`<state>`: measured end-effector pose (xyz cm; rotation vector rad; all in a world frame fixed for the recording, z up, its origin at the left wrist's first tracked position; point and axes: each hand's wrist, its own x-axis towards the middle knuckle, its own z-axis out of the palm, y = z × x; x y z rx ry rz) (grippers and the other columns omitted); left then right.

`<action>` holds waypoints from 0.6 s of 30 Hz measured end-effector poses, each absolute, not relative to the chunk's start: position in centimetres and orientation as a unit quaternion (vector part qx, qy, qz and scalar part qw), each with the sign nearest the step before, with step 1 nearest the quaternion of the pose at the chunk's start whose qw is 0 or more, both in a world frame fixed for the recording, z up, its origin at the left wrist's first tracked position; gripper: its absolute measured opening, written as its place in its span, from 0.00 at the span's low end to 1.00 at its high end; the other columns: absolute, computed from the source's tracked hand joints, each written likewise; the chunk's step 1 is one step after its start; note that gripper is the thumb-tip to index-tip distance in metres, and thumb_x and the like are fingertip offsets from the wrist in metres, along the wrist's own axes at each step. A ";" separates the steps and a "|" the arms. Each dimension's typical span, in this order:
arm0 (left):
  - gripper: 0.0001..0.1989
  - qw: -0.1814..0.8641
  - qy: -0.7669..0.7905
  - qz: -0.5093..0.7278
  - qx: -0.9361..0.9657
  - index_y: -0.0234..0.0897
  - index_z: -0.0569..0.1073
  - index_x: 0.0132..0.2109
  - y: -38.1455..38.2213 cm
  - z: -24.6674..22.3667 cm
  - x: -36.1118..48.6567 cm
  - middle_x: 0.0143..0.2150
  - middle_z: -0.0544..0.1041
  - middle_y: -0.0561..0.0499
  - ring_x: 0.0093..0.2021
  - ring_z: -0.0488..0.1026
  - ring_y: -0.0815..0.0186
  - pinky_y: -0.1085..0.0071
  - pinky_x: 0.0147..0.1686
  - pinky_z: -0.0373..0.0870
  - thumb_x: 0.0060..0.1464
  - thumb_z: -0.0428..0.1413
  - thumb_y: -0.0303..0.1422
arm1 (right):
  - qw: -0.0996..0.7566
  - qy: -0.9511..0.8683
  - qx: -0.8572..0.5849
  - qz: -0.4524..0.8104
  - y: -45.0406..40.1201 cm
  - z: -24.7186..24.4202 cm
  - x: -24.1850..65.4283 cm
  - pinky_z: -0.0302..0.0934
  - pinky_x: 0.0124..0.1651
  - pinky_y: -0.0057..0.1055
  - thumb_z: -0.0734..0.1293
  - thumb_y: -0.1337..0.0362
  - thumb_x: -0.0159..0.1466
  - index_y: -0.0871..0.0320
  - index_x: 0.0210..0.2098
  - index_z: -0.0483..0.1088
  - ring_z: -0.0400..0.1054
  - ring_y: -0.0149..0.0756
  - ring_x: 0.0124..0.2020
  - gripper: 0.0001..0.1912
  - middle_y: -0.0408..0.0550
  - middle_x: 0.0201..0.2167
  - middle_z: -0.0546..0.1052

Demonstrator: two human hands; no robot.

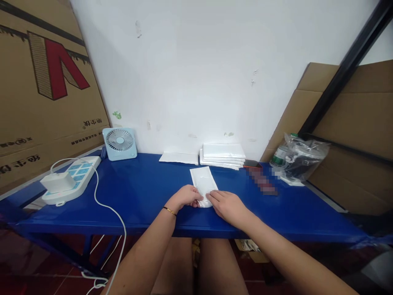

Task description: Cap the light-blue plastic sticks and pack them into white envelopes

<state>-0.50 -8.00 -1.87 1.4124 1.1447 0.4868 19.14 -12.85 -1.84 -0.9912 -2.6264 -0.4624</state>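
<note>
A flat white envelope (pixel 205 180) with a slightly glossy face lies on the blue table (pixel 147 188), its far end pointing toward the wall. At its near left corner, my left hand (pixel 188 196) is closed, thumb and fingers pinching the edge. My right hand (pixel 229 205) rests on the near right side, fingers stretched out and fingertips touching the envelope's surface; its thumb is hidden. Behind the envelope, by the wall, stands a stack of similar white envelopes (pixel 223 150), and one more flat white piece (pixel 179 157) lies to its left.
A light-blue fan (pixel 120 143) stands back left. Nearer is a white power strip (pixel 80 177) with a plugged-in adapter (pixel 58 181); its white cable (pixel 113 209) hangs over the front edge. To the right are a clear plastic bag (pixel 303 159), a bottle (pixel 279 155) and cardboard (pixel 353 135).
</note>
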 end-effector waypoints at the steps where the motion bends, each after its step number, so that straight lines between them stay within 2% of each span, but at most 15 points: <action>1: 0.08 0.598 0.486 0.213 0.601 0.32 0.67 0.22 -8.0 -2.0 -0.6 0.17 0.70 0.52 0.19 0.68 0.72 0.78 0.20 0.60 0.42 0.59 0.30 | 0.150 -0.912 -0.340 -0.175 -12.6 -2.1 19.1 0.65 0.45 0.38 0.58 0.72 0.62 0.59 0.52 0.66 0.69 0.44 0.47 0.19 0.56 0.44 0.75; 3: 0.11 0.618 0.468 0.244 0.582 0.32 0.67 0.25 -8.1 -2.2 -0.7 0.18 0.71 0.52 0.20 0.68 0.71 0.77 0.21 0.62 0.42 0.60 0.35 | 0.165 -0.908 -0.330 -0.197 -12.3 -2.5 19.1 0.66 0.43 0.35 0.58 0.73 0.62 0.60 0.50 0.68 0.70 0.43 0.46 0.17 0.56 0.42 0.76; 5: 0.15 0.621 0.445 0.336 0.552 0.33 0.67 0.29 -8.2 -2.2 -0.8 0.21 0.71 0.52 0.20 0.69 0.71 0.77 0.22 0.63 0.45 0.59 0.42 | 0.204 -0.898 -0.334 -0.200 -11.9 -2.2 19.3 0.67 0.40 0.32 0.57 0.73 0.63 0.61 0.49 0.69 0.71 0.41 0.43 0.17 0.56 0.42 0.77; 8: 0.17 0.555 0.413 0.544 0.474 0.36 0.66 0.36 -8.3 -1.9 -1.3 0.26 0.70 0.55 0.21 0.68 0.74 0.78 0.21 0.61 0.50 0.53 0.47 | 0.321 -0.844 -0.409 -0.133 -10.4 0.0 20.3 0.66 0.38 0.30 0.57 0.70 0.63 0.61 0.48 0.70 0.72 0.38 0.38 0.16 0.54 0.41 0.77; 10: 0.16 0.521 0.397 0.626 0.423 0.37 0.66 0.38 -8.3 -1.6 -1.7 0.28 0.69 0.56 0.20 0.66 0.76 0.78 0.21 0.60 0.52 0.52 0.46 | 0.426 -0.755 -0.497 -0.033 -8.3 2.5 21.6 0.65 0.33 0.29 0.60 0.64 0.62 0.61 0.41 0.73 0.72 0.37 0.31 0.13 0.49 0.31 0.78; 12: 0.16 0.529 0.386 0.639 0.404 0.37 0.67 0.38 -8.3 -1.4 -2.0 0.28 0.68 0.56 0.21 0.65 0.76 0.78 0.21 0.59 0.53 0.51 0.46 | 0.527 -0.654 -0.532 0.110 -5.3 5.1 23.3 0.64 0.27 0.27 0.63 0.60 0.60 0.62 0.34 0.73 0.69 0.35 0.25 0.12 0.45 0.23 0.75; 14: 0.16 0.542 0.382 0.625 0.412 0.37 0.67 0.38 -8.3 -1.3 -2.1 0.29 0.69 0.56 0.21 0.65 0.76 0.78 0.22 0.58 0.54 0.50 0.46 | 0.613 -0.550 -0.501 0.266 -1.6 7.1 25.2 0.65 0.26 0.28 0.66 0.61 0.57 0.62 0.32 0.71 0.68 0.32 0.24 0.09 0.44 0.22 0.73; 16: 0.16 0.547 0.382 0.612 0.426 0.37 0.68 0.39 -8.4 -1.4 -2.0 0.29 0.69 0.56 0.22 0.65 0.76 0.78 0.22 0.58 0.54 0.49 0.46 | 0.622 -0.481 -0.526 0.324 2.1 8.3 27.1 0.67 0.26 0.28 0.69 0.66 0.52 0.61 0.31 0.69 0.67 0.31 0.24 0.08 0.44 0.23 0.73; 18: 0.16 0.549 0.383 0.604 0.432 0.38 0.68 0.39 -8.4 -1.4 -1.8 0.29 0.69 0.55 0.22 0.64 0.76 0.78 0.22 0.57 0.55 0.48 0.46 | 0.583 -0.469 -0.595 0.291 5.1 8.6 28.6 0.68 0.26 0.29 0.70 0.68 0.50 0.60 0.30 0.67 0.67 0.30 0.24 0.09 0.44 0.24 0.72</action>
